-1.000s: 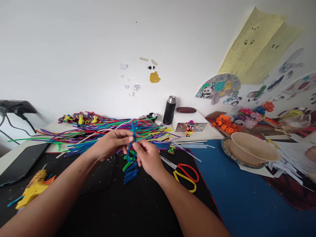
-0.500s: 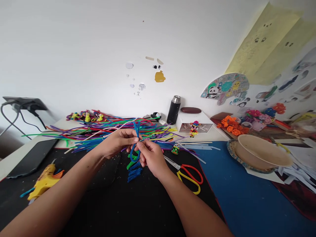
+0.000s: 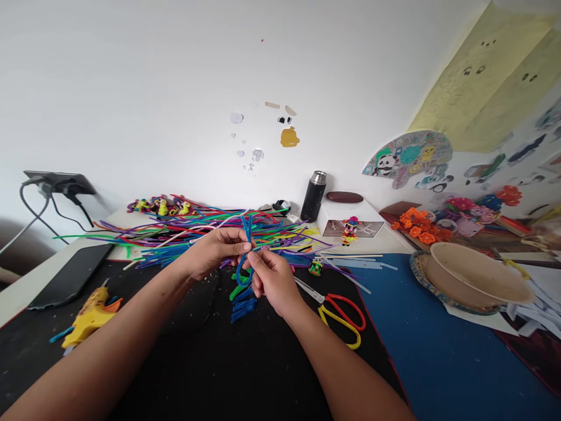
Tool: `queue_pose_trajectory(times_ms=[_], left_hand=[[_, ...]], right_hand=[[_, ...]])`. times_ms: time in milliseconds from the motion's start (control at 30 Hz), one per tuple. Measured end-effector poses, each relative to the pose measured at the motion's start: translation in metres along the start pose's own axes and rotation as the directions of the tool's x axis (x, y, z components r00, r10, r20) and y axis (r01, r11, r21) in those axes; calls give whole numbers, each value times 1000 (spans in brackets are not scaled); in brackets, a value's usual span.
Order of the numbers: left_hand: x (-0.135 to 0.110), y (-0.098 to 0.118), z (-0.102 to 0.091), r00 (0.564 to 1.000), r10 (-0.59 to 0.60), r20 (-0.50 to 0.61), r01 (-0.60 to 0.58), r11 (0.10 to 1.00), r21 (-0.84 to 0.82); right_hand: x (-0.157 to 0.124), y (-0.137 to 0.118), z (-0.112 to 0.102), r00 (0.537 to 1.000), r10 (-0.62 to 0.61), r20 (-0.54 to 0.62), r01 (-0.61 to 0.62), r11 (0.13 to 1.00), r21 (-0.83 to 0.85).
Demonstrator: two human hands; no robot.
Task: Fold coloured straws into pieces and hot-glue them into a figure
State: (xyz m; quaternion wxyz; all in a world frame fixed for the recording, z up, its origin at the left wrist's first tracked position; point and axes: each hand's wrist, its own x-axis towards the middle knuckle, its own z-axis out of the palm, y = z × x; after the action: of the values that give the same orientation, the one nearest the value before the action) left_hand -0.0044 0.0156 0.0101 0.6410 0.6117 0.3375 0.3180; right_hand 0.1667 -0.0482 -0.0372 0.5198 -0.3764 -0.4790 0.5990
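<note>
Between my two hands is a blue pipe cleaner [image 3: 239, 275], bent into a loop with its ends sticking up above the fingers. My left hand [image 3: 221, 248] pinches it from the left. From the right, my right hand [image 3: 272, 278] pinches it close beside the left fingertips. The exact spot where the fingers meet is partly hidden. Just below the hands, short blue pipe cleaner pieces [image 3: 243, 308] and green pieces [image 3: 239, 290] lie on the black mat [image 3: 210, 374].
Behind the hands spreads a pile of long coloured pipe cleaners [image 3: 166, 248]. Scissors [image 3: 346, 316] lie to the right, a yellow glue gun [image 3: 90, 318] to the left. A black flask [image 3: 313, 199], a white box [image 3: 372, 217] and a bowl [image 3: 477, 280] stand farther off.
The view has shifted slightly, so everything sits a little farther right. Both hands keep their pinch on the blue pipe cleaner, and its loop appears slightly smaller and rounder.
</note>
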Motion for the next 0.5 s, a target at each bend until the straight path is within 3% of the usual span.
queue_pose_trajectory(times_ms=[133, 300, 500], left_hand=[[1, 2, 0, 993, 38, -116, -44, 998, -55], [4, 3, -11, 922, 93, -375, -190, 955, -229], [7, 8, -25, 861, 169, -480, -332, 901, -278]], right_hand=[[0, 1, 0, 1000, 7, 4, -7, 1000, 20], [-1, -2, -1, 1000, -22, 8, 21, 996, 89], [2, -9, -5, 996, 10, -94, 5, 987, 158]])
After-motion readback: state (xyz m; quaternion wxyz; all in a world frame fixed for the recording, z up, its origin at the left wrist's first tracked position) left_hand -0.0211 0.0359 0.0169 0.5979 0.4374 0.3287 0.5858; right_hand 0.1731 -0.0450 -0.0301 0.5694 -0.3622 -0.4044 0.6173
